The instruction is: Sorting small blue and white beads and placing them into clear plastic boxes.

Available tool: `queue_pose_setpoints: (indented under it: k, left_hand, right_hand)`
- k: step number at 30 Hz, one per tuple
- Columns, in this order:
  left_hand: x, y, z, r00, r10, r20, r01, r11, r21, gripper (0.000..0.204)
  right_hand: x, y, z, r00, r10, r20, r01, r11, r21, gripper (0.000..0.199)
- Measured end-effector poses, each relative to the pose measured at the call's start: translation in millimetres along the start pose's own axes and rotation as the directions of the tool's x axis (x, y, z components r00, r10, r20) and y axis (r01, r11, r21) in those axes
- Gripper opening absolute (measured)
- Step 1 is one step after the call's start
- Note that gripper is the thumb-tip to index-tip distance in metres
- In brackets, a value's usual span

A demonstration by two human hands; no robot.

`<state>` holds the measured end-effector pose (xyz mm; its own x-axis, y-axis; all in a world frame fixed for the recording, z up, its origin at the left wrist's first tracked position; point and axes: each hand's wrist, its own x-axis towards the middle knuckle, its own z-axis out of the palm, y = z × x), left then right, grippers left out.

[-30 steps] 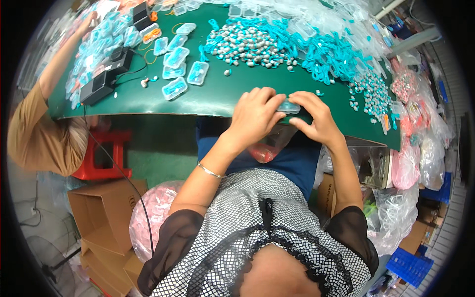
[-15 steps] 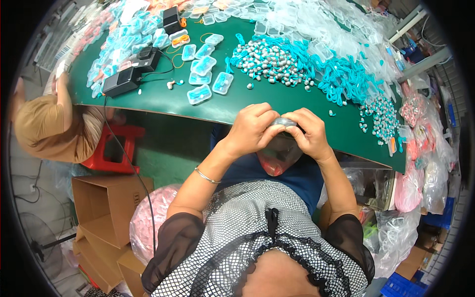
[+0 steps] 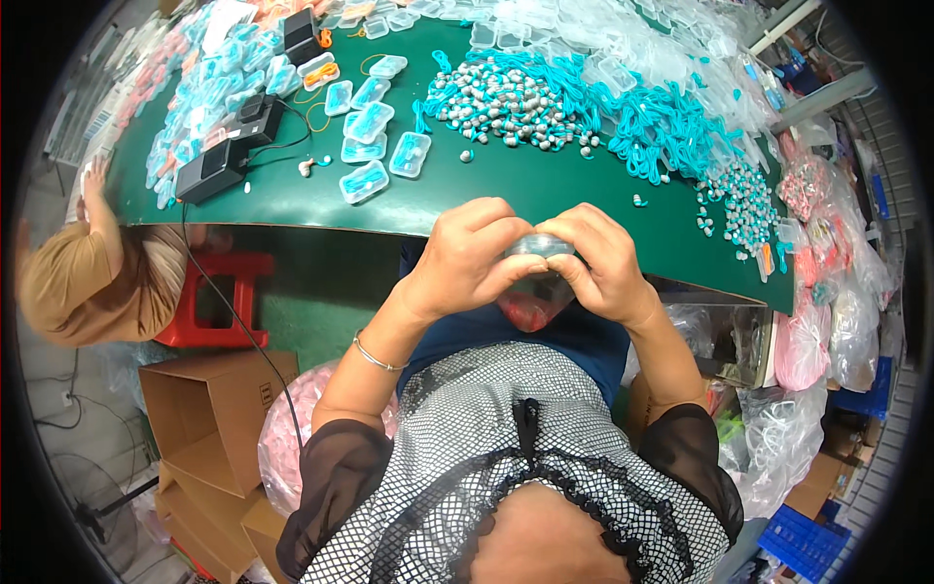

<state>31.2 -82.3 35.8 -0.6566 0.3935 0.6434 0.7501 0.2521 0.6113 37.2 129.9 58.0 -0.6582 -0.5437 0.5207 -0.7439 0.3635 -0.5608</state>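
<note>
My left hand and my right hand meet just off the table's front edge. Their thumbs and fingers close from both sides on a clear plastic piece, whose exact kind is hard to make out. Below it, between my hands, hangs a see-through, dark-tinted part with a red patch at its bottom. Beyond my fingers lies a heap of small grey-and-teal plugs on teal cords. Left of that heap, several clear lidded cases hold teal cords.
Bundles of teal cord and more loose plugs cover the green table at right. Empty clear cases pile up behind. Black boxes with a cable stand at left, near another person, a red stool and cardboard boxes.
The view has shifted, so the table items sit further left and higher. My hands still grip the clear plastic piece, and more of its top surface shows. The other person's arm has moved.
</note>
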Motion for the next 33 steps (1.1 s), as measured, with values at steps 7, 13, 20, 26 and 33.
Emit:
queue_pose_setpoints:
  k: [7, 13, 20, 26, 33]
  left_hand:
    - [3, 6, -4, 1.000, -0.022, 0.013, 0.023, 0.992, -0.124, 0.029]
    - [1, 13, -4, 0.993, -0.031, 0.113, 0.045, 0.991, -0.126, 0.028]
    - [-11, 9, 6, 0.995, -0.031, 0.091, 0.045, 0.987, -0.157, 0.024]
    - [2, 0, -12, 0.992, -0.104, 0.069, 0.107, 0.993, -0.044, 0.020]
    - [31, -50, -44, 0.982, -0.147, -0.120, 0.167, 0.969, 0.181, 0.019]
  right_hand:
    - [-4, -14, -4, 1.000, -0.003, 0.000, 0.003, 0.999, -0.047, 0.027]
    - [-13, -20, -5, 0.999, 0.028, 0.035, -0.026, 0.999, -0.037, 0.028]
    - [-17, -23, -2, 0.998, 0.015, 0.055, -0.012, 0.998, -0.063, 0.027]
    - [-4, 8, 11, 0.988, 0.136, -0.067, -0.113, 0.956, 0.270, 0.023]
    - [24, 31, 22, 0.959, 0.265, -0.096, -0.216, 0.909, 0.356, 0.038]
